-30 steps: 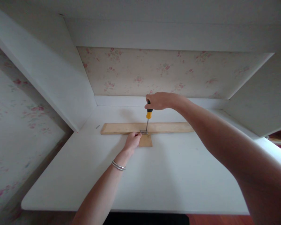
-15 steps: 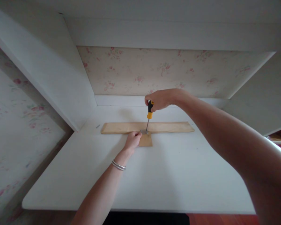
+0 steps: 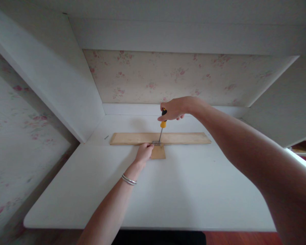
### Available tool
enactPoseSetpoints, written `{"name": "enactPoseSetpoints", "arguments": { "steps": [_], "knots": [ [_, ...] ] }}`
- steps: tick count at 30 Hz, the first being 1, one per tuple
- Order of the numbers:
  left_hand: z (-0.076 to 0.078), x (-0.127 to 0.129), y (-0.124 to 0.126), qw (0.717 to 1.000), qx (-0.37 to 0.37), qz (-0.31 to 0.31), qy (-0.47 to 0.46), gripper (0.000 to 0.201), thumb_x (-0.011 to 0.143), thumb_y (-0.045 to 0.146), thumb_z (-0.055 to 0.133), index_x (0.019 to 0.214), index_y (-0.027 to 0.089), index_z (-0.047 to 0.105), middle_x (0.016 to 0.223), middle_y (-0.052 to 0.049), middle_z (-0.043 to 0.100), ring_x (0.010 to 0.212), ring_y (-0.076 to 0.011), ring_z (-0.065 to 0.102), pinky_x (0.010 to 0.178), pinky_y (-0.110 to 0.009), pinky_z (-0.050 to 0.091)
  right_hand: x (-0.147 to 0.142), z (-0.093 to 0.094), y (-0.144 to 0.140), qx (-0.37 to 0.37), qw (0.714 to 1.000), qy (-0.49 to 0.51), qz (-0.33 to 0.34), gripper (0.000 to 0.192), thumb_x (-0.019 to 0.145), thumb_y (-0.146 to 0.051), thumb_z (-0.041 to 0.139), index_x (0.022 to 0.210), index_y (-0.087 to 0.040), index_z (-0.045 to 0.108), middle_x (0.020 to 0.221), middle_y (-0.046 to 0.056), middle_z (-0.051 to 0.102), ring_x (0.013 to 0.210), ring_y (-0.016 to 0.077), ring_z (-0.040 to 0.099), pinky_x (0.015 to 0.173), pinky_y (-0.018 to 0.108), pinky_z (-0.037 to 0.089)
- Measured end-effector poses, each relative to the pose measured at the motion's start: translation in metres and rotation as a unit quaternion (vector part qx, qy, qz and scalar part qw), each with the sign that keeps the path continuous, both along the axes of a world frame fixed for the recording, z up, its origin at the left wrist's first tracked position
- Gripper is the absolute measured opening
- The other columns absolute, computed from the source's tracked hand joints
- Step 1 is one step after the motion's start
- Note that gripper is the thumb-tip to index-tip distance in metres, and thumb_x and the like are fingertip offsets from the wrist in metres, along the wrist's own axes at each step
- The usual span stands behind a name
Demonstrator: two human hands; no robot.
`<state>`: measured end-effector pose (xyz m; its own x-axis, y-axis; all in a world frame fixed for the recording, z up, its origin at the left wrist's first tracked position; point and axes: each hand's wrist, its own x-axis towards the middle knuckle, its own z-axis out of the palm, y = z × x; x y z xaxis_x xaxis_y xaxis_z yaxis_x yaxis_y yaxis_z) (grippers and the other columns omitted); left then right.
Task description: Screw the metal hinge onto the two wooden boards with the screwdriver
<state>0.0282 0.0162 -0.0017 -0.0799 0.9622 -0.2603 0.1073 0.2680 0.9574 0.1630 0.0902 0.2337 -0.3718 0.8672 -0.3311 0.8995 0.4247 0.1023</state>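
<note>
The right hand (image 3: 173, 108) is closed around the black top of a screwdriver (image 3: 162, 124), fingers wrapped over the handle so that only its yellow lower collar and the thin metal shaft show below the fist. The screwdriver stands nearly upright, leaning slightly, and its tip comes down on a small metal bracket (image 3: 156, 143) at the near edge of a long wooden board (image 3: 160, 138). No brand or lettering can be read on the handle.

The left hand (image 3: 143, 153) lies just left of the bracket, its fingertips pinched against the bracket's left end and the edge of the long wooden board. 2 thin silver bangles (image 3: 129, 180) circle the left wrist.

A small wooden piece (image 3: 158, 153) sits directly in front of the bracket, butted against the near edge of the long wooden board, and the left hand overlaps its left side. The long wooden board lies flat across the white desk (image 3: 183, 194), running left to right. A tiny dark item, perhaps a screw (image 3: 106, 137), lies on the desk just beyond the board's left end. Behind the board a white ledge meets faded floral wallpaper (image 3: 168, 76), with white panels on either side and above.
</note>
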Motion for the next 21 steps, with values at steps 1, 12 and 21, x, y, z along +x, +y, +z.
{"name": "enactPoseSetpoints", "arguments": {
  "steps": [1,12,21],
  "knots": [
    [0.0003,0.0002,0.0000,1.000,-0.002,0.002,0.000,0.021,0.078,0.030,0.054,0.062,0.017,0.049,0.040,0.007,0.033,0.035,-0.0058,0.030,0.038,-0.020,0.017,-0.0013,-0.0008,0.0001,0.023,1.000,-0.007,-0.020,0.053,0.078,-0.060,0.051,0.106,-0.016,0.062,0.071,0.009,0.064,0.059,0.0193,0.058,0.055,0.029,0.038],
    [0.0037,0.0008,-0.0014,1.000,0.002,-0.010,0.006,0.022,0.079,0.030,0.052,0.061,0.017,0.049,0.041,0.007,0.032,0.035,-0.0063,0.030,0.037,-0.020,0.016,-0.0050,-0.0019,0.0044,0.047,0.999,-0.004,0.010,0.053,0.077,-0.059,0.052,0.106,-0.016,0.062,0.075,0.010,0.064,0.062,0.0205,0.058,0.056,0.030,0.038],
    [0.0004,-0.0004,-0.0004,1.000,0.006,-0.012,0.002,0.021,0.078,0.030,0.051,0.061,0.018,0.046,0.042,0.007,0.033,0.035,-0.0067,0.032,0.036,-0.020,0.018,-0.0055,-0.0039,0.0071,-0.005,1.000,0.024,0.002,0.054,0.075,-0.050,0.056,0.120,-0.019,0.054,0.066,0.007,0.064,0.057,0.0200,0.057,0.054,0.029,0.038]
  ]
}}
